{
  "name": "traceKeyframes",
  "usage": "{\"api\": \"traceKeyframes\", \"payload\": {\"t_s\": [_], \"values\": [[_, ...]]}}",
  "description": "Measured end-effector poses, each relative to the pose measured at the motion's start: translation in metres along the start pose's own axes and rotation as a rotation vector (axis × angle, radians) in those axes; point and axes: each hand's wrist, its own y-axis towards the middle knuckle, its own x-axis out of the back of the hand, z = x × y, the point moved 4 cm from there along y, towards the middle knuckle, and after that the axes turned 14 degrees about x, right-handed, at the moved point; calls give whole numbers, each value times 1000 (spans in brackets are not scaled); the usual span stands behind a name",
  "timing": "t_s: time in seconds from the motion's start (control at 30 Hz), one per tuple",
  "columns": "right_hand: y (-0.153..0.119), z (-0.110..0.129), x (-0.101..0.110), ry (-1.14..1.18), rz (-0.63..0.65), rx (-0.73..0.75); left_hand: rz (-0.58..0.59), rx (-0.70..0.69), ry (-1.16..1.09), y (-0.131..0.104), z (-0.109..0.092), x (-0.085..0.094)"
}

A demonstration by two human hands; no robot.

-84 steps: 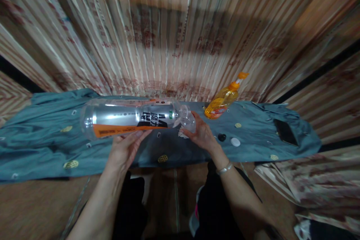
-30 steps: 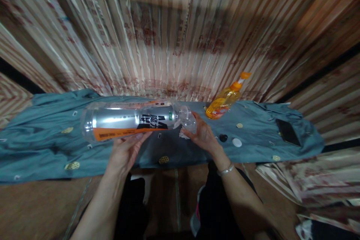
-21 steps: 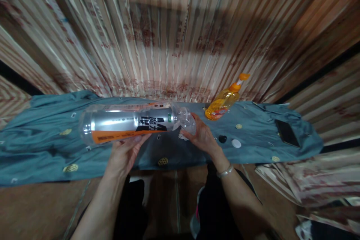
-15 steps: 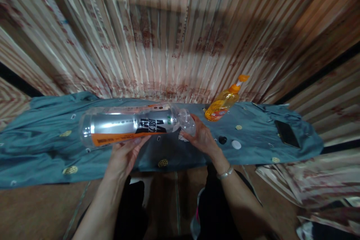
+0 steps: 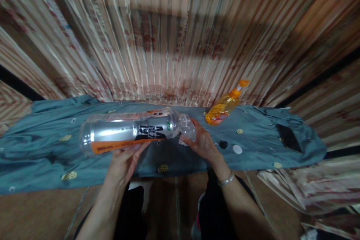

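A large clear plastic bottle with a silver and orange label lies sideways in the air, its neck pointing right. My left hand is closed on its underside, palm up, near the middle. At the bottle's mouth, my right hand grips a small clear cup-like plastic piece between thumb and fingers. The two clear parts meet or overlap; whether they are joined I cannot tell. Just under this piece, a crumpled whitish bit shows on the cloth, partly hidden.
A yellow pump bottle with an orange top stands behind my right hand. A small black object and a white round disc lie right of it, with a black phone farther right. Teal cloth covers the narrow table before a striped curtain.
The whole scene sits slightly lower in view. Both hands keep their hold, and the bottle and clear piece stay in nearly the same pose.
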Motion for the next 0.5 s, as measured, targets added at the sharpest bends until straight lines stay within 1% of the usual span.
{"api": "traceKeyframes", "payload": {"t_s": [0.17,0.37,0.5], "values": [[-1,0,0,-8,0,14,-8,-5,-19,0,1,0],[-1,-1,1,8,3,-26,-3,25,19,4,3,4],[0,0,2,11,11,-19,-20,29,23,5,3,4]]}}
